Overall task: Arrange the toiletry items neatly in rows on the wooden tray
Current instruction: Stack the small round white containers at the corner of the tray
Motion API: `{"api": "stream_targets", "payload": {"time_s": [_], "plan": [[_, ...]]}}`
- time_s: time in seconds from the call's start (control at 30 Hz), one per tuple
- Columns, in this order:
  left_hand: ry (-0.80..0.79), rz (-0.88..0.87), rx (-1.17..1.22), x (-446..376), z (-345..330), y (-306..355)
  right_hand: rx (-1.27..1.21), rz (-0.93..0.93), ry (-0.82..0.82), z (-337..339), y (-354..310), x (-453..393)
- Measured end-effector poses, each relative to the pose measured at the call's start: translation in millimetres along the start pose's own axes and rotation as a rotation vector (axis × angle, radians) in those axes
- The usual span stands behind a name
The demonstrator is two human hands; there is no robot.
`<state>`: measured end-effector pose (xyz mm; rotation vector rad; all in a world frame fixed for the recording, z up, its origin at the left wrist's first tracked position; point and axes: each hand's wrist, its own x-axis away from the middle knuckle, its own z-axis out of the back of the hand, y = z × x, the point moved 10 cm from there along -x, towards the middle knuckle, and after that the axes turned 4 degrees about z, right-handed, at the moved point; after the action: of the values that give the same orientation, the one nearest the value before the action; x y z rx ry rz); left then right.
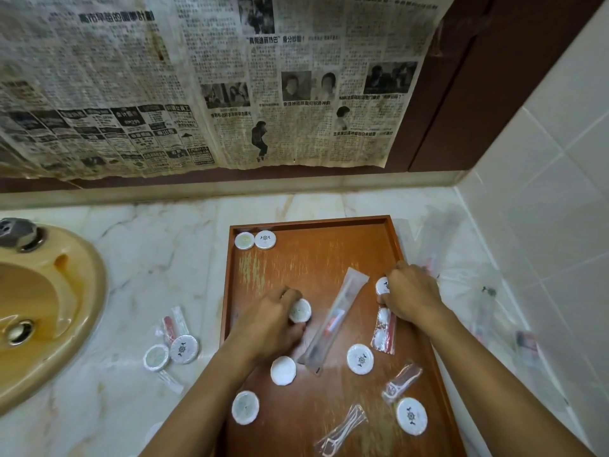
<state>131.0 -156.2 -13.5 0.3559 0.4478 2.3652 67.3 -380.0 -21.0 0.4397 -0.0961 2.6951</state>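
A wooden tray lies on the marble counter. Two round white soaps sit side by side in its far left corner. My left hand grips a round white soap at mid tray. My right hand pinches another round soap near the right rim. A packaged toothbrush kit lies diagonally between the hands. Several more soaps, such as one and another, plus wrapped floss picks and a small packet, are scattered over the near half.
A yellow sink with a drain is at the left. Two soaps and small packets lie on the counter between sink and tray. More clear packets lie right of the tray. Newspaper covers the back wall; white tiles stand at right.
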Motion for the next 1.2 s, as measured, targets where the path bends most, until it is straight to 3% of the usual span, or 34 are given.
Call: {"api": "stream_targets", "payload": {"time_s": [0.23,0.47,0.67,1.2], "plan": [[0.184,0.135,0.135,4,9,-16,-0.047,0.005,0.072,12,-7,-1],[0.301,0.374,0.206,-8,28,-60,-0.283,0.183,0.139,26,-69,-14],[0.3,0.504,0.112,-42,59,-98,-0.449,0.271,0.158,35,-125,-37],[0.209,0.355,-0.309,-84,61,-103,-0.429,0.33,0.098,30,-168,-84]]}}
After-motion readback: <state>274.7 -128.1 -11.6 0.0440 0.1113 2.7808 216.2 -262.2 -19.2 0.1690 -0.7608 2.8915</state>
